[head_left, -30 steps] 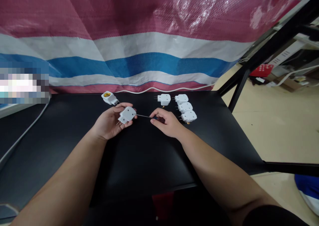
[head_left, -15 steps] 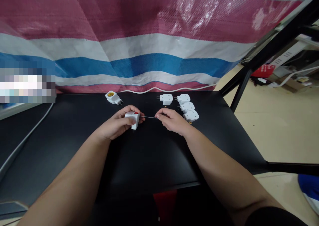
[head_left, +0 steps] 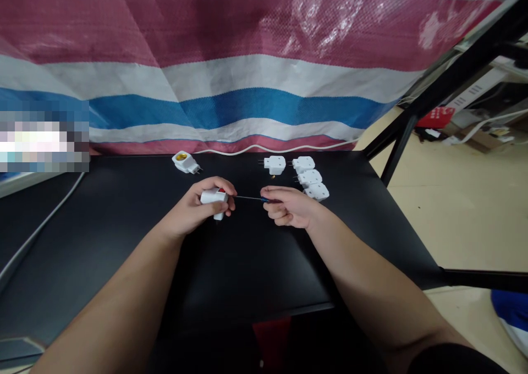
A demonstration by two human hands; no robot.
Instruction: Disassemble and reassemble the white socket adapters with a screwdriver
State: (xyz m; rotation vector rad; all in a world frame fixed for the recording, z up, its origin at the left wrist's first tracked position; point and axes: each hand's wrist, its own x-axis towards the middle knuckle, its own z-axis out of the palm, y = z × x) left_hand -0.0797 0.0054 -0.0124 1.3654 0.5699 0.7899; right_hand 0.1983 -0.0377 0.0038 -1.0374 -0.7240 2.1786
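Note:
My left hand (head_left: 202, 206) is closed around a white plug-in lamp socket (head_left: 213, 197) with a red switch, held just above the table. In my right hand (head_left: 286, 204) is a screwdriver (head_left: 248, 198), its dark blue handle pinched between thumb and fingers. The thin shaft points left and its tip meets the right side of the white body; the exact contact is hidden by my left fingers. A similar white lamp socket (head_left: 186, 163) with a gold-coloured inside lies behind my left hand. Behind my right hand sits a white plug adapter (head_left: 274, 164).
Several more white plug adapters (head_left: 310, 176) lie in a row at the back right, and a small brass-coloured piece (head_left: 273, 176) is near them. A white cable (head_left: 251, 147) runs along the rear of the black table (head_left: 247, 269). A striped sheet (head_left: 247, 77) hangs behind.
My right hand has turned and shifted slightly right and down, so the screwdriver's blue handle now shows. My left hand and the held socket have moved slightly left and down.

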